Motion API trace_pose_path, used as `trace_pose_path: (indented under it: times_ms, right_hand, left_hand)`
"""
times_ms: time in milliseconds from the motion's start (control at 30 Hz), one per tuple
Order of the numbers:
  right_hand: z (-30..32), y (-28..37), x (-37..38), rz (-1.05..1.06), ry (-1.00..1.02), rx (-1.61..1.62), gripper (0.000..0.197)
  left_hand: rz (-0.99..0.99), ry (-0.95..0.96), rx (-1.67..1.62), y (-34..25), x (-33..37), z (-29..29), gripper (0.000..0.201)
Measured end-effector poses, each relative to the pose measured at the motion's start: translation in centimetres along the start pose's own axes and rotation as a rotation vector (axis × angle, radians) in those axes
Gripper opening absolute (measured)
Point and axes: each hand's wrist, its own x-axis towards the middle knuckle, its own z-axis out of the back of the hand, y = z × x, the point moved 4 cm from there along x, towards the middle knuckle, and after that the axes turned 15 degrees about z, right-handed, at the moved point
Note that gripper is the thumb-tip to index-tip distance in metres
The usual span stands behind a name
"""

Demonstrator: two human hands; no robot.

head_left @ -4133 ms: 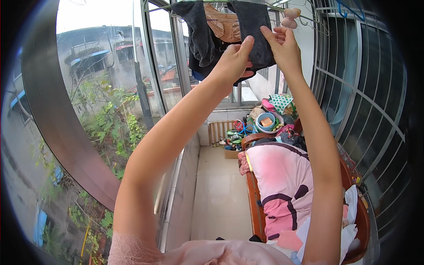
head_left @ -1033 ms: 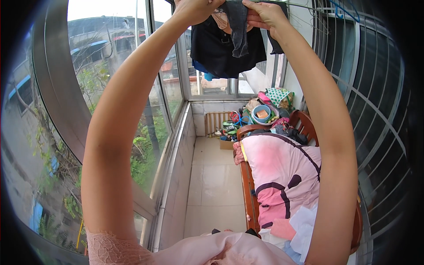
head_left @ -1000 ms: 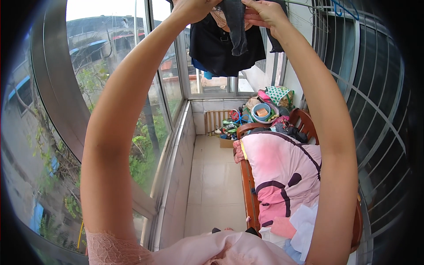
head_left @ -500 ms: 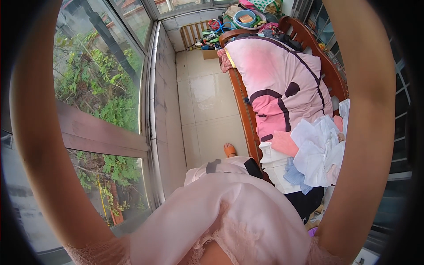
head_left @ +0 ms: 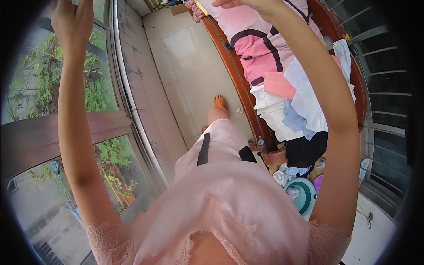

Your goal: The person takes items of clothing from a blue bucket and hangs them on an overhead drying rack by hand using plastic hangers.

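Observation:
Both my arms are raised. At the upper left, in front of the window (head_left: pixel 99 73), my left hand (head_left: pixel 72 22) shows its back; the fingers that show are apart, and the tips are cut off by the upper edge. My right hand (head_left: pixel 247 4) reaches over the pink pillow (head_left: pixel 265 37) at the top, its visible fingers stretched out with nothing in them. The pillow lies on a reddish-brown wooden bench (head_left: pixel 236 73). Beside it on the bench are a salmon-pink cloth (head_left: pixel 279 85), white clothes (head_left: pixel 304 90), a light-blue garment (head_left: pixel 293 118) and a black garment (head_left: pixel 304 150).
A tiled low wall (head_left: pixel 148 101) runs under the window on my left. Pale floor tiles (head_left: pixel 187 57) lie between wall and bench, with my foot in an orange slipper (head_left: pixel 219 101) on them. A teal basin (head_left: pixel 304 194) stands at the lower right. Window bars (head_left: pixel 380 95) line the right side.
My view has shifted back and down, bringing the basin and both hands into sight. My arms have come lower, and my feet now show further out on the floor.

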Motion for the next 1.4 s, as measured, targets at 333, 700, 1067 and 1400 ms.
trace_pose_path:
  times_ms: [333, 700, 1067, 1400]
  right_hand:
    - [-3.4, -25.2, -27.6, -0.731, 0.081, -0.114, 0.048]
    - [-14.7, -54.8, -49.3, -0.971, 0.589, -0.541, 0.054]
    - [-11.3, -77.3, -53.7, -1.187, 0.499, -0.837, 0.052]
    - [-7.2, -82.8, -57.4, -1.148, 0.399, -0.994, 0.049]
  left_hand:
    - [1.002, 0.448, -0.200, -0.8, -27.9, -6.3, 0.027]
    - [1.657, 0.835, -0.379, -12.6, -60.5, -16.0, 0.029]
    - [1.913, 1.028, -0.500, -13.4, -77.5, -24.4, 0.024]
    - [1.661, 1.229, -0.410, -11.1, -78.1, -27.6, 0.022]
